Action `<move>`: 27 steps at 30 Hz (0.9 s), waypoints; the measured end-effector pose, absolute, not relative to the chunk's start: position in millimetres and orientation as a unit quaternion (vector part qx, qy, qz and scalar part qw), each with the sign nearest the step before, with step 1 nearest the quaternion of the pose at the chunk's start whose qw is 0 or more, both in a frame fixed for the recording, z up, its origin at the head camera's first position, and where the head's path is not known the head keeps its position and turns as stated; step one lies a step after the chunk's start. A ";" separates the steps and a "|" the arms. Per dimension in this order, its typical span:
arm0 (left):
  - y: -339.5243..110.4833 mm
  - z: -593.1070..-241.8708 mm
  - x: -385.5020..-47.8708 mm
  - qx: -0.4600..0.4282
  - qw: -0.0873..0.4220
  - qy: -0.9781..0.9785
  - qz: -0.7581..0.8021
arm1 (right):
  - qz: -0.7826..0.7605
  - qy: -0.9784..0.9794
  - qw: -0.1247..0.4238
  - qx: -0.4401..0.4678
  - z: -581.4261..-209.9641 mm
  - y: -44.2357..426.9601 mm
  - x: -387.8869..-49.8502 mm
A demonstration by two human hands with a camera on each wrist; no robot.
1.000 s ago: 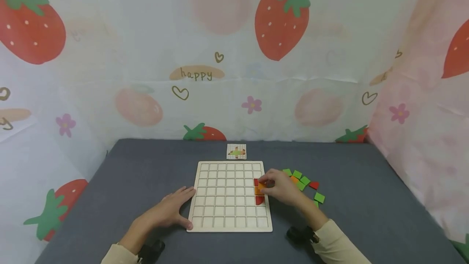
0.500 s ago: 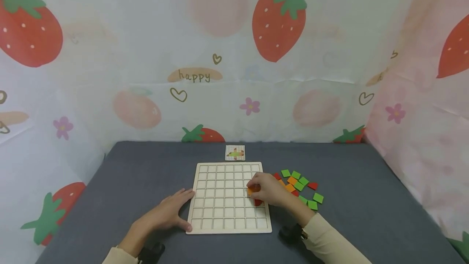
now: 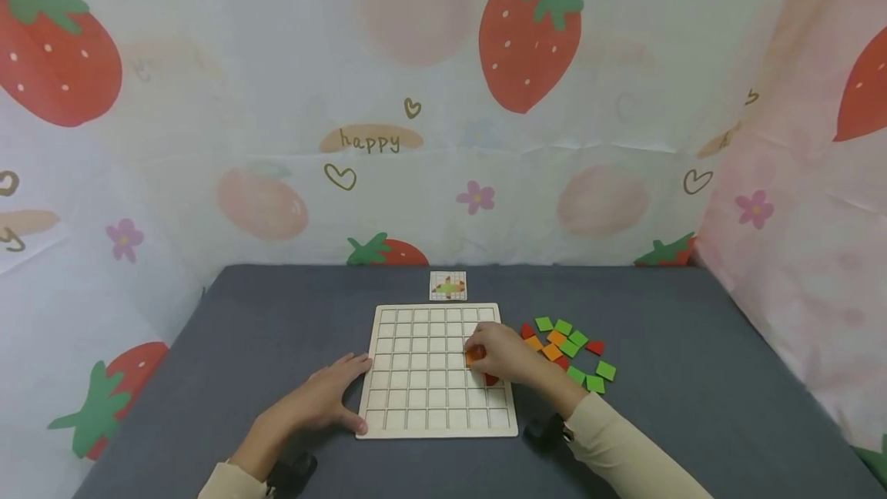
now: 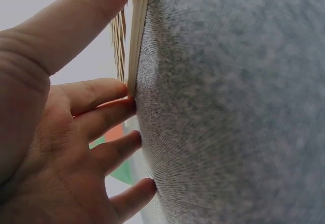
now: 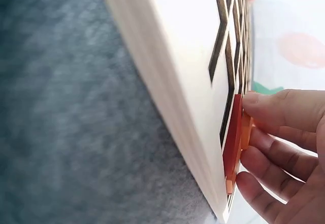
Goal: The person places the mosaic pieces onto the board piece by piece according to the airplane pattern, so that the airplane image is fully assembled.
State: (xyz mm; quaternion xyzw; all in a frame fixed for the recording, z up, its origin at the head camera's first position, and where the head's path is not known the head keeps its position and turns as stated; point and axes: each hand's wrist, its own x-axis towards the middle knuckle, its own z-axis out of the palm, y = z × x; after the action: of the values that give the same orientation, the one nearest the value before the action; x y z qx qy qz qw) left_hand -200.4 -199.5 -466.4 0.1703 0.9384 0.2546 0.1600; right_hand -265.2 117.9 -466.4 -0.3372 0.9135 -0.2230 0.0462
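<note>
A wooden grid board (image 3: 416,380) lies flat on the table. My right hand (image 3: 509,353) is over its right side, pinching an orange tile (image 3: 473,357) between thumb and fingers, low over or in a cell. Part of this tile is hidden by the fingers. Beside it on the board a red piece (image 3: 491,380) shows under the hand; in the right wrist view the red piece (image 5: 233,137) stands close to the pinched orange tile (image 5: 247,130). My left hand (image 3: 315,403) rests with spread fingers against the board's left edge, thumb at the near corner.
Right of the board lies a loose cluster of several green tiles (image 3: 595,384), orange tiles (image 3: 551,352) and red pieces (image 3: 594,347). A small pattern card (image 3: 448,286) lies behind the board. Strawberry-print cloth (image 3: 388,199) hangs behind the dark table (image 3: 291,306).
My right hand has carried the orange tile leftward from the board's right column to the column beside it, and has hardly moved since. The left hand stays on the board's edge.
</note>
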 end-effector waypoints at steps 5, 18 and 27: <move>-199.6 -466.1 -198.9 0.171 0.156 0.938 0.258 | -0.212 0.914 0.046 -0.342 -466.1 114.7 -266.3; -200.6 -464.6 -201.0 0.177 0.162 0.939 0.248 | -0.228 0.912 0.058 -0.336 -462.5 115.0 -265.2; -200.5 -463.6 -200.3 0.179 0.162 0.937 0.253 | -0.276 0.916 0.051 -0.286 -460.8 135.2 -268.3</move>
State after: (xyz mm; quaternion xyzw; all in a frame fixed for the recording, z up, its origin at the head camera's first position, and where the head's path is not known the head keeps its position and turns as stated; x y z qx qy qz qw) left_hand -200.3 -200.5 -463.6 0.1792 0.9367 0.2535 0.1620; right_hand -268.3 135.2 -460.8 -0.2859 0.9161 -0.2765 0.0505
